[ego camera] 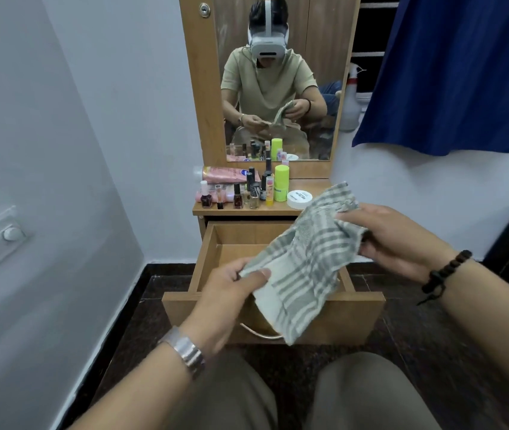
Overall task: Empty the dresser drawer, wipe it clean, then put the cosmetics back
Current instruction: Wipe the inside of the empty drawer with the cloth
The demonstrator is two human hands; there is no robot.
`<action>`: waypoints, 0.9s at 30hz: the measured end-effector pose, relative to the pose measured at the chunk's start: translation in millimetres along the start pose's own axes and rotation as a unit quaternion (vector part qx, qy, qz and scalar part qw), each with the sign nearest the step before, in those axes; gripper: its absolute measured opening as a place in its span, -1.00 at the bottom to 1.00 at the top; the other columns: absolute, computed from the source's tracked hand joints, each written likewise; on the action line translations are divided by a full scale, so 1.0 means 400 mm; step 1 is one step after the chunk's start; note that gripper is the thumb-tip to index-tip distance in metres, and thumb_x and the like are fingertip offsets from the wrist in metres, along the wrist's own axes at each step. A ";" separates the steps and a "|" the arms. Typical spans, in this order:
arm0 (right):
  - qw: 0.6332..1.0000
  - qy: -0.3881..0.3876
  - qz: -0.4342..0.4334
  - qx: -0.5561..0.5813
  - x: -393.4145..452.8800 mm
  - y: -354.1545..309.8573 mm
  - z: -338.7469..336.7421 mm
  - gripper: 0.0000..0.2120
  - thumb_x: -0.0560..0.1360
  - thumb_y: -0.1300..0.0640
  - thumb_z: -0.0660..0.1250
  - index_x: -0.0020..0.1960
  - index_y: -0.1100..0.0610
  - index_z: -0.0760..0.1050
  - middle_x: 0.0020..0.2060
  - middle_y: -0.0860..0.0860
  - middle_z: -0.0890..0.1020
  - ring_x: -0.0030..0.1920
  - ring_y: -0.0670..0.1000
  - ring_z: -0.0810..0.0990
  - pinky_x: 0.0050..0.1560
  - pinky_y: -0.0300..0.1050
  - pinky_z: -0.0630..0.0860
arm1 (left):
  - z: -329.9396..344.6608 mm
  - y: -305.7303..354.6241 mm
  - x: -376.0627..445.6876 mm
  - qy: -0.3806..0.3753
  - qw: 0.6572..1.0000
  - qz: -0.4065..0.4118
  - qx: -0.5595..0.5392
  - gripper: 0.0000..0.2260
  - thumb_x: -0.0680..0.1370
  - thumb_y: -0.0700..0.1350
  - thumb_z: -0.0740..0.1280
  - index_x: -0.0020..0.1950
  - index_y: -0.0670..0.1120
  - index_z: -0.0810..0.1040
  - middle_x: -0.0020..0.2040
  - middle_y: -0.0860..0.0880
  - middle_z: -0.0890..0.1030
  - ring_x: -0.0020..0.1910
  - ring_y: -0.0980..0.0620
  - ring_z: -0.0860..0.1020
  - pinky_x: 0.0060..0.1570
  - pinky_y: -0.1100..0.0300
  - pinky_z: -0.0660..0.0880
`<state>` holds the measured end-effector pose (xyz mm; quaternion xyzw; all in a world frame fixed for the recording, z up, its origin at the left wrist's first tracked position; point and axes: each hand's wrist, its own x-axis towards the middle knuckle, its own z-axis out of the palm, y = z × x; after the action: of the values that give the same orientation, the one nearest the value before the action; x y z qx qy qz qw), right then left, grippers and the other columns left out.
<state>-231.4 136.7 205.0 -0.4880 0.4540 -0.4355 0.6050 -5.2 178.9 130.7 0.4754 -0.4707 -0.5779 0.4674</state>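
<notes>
Right now your left hand point(234, 290) pinches one corner of the checked cloth point(306, 259) between thumb and curled fingers, and your right hand point(396, 240) grips the bunched far end, so the cloth hangs stretched between them above the open drawer point(209, 259). What shows of the drawer's inside looks bare, so I judge the emptying done. The cosmetics point(247, 187) stand crowded on the dresser top point(315, 184) under the mirror point(278, 72), well clear of the drawer. Wiping seems about to begin or barely under way; putting everything back is still left.
</notes>
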 end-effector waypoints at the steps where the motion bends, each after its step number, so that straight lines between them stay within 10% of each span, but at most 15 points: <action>1: 0.999 0.008 -0.009 -0.043 -0.005 -0.010 -0.008 -0.81 0.58 0.24 0.22 0.09 0.33 0.53 0.01 0.21 0.68 -0.06 0.06 0.66 0.04 -0.07 0.61 | -0.010 0.009 0.000 -0.001 0.998 -0.037 -0.049 -0.82 0.55 -0.23 0.32 0.14 -0.19 0.61 0.02 -0.21 0.67 -0.03 -0.13 0.64 0.11 -0.10 0.54; 8: 0.935 -0.146 -0.059 -0.319 -0.068 0.076 0.129 -0.77 0.58 0.05 0.27 0.22 0.05 0.50 0.04 -0.02 0.68 0.02 -0.05 0.67 0.09 -0.09 0.60 | 0.000 0.019 -0.005 0.010 0.977 -0.098 -0.191 -0.67 0.54 -0.25 0.33 0.25 -0.39 0.45 0.05 -0.27 0.61 -0.02 -0.09 0.59 -0.01 0.06 0.61; 12: 0.941 -0.089 -0.077 -0.316 -0.093 0.148 0.195 -0.54 0.40 -0.09 0.47 0.20 -0.26 0.33 0.05 -0.21 0.62 0.03 -0.25 0.60 0.09 -0.23 0.55 | 0.014 0.023 -0.026 -0.016 0.971 -0.066 -0.228 -0.69 0.56 -0.18 0.31 0.25 -0.31 0.49 0.07 -0.20 0.65 0.04 -0.10 0.64 -0.06 0.21 0.61; 16: 0.986 -0.067 -0.024 -0.153 -0.027 0.140 0.108 -0.72 0.52 0.27 0.35 0.22 0.13 0.50 0.07 0.07 0.68 0.04 0.04 0.67 0.09 -0.04 0.60 | 0.007 0.047 -0.038 -0.097 0.982 -0.022 -0.161 -0.65 0.56 -0.01 0.25 0.29 -0.11 0.52 0.20 -0.10 0.62 0.20 -0.05 0.58 0.15 0.15 0.54; 19: 0.999 0.013 0.029 0.018 0.046 0.100 0.006 -0.81 0.54 0.34 0.27 0.14 0.30 0.53 0.06 0.25 0.66 -0.07 0.11 0.70 -0.02 -0.03 0.64 | -0.009 0.034 -0.026 -0.085 0.991 0.051 0.089 -0.66 0.55 0.11 0.23 0.32 0.12 0.48 0.23 0.17 0.58 0.23 0.19 0.53 0.25 0.16 0.47; 24: 0.909 0.285 -0.253 -0.171 0.216 -0.044 -0.113 -0.92 0.57 0.16 0.25 0.00 0.02 0.50 -0.15 -0.07 0.60 -0.20 -0.09 0.56 -0.24 -0.16 0.53 | -0.074 -0.051 0.010 -0.080 0.750 0.217 0.620 -0.46 0.50 0.33 0.00 0.47 0.27 0.11 0.44 0.35 0.17 0.44 0.36 0.06 0.45 0.26 0.08; 27: 0.794 0.358 -0.390 -0.300 0.369 -0.093 -0.163 -0.70 0.54 0.17 0.17 0.25 0.01 0.46 -0.01 -0.14 0.55 -0.02 -0.07 0.50 -0.01 -0.19 0.42 | -0.085 -0.085 0.025 -0.127 0.729 0.177 0.649 -0.34 0.42 0.34 -0.06 0.52 0.26 -0.04 0.50 0.35 0.00 0.50 0.28 -0.09 0.39 0.30 -0.15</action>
<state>-267.2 -24.5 216.0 -0.5902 0.5171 -0.6199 0.0018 24.3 169.7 92.4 0.4931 -0.8617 -0.0931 0.0750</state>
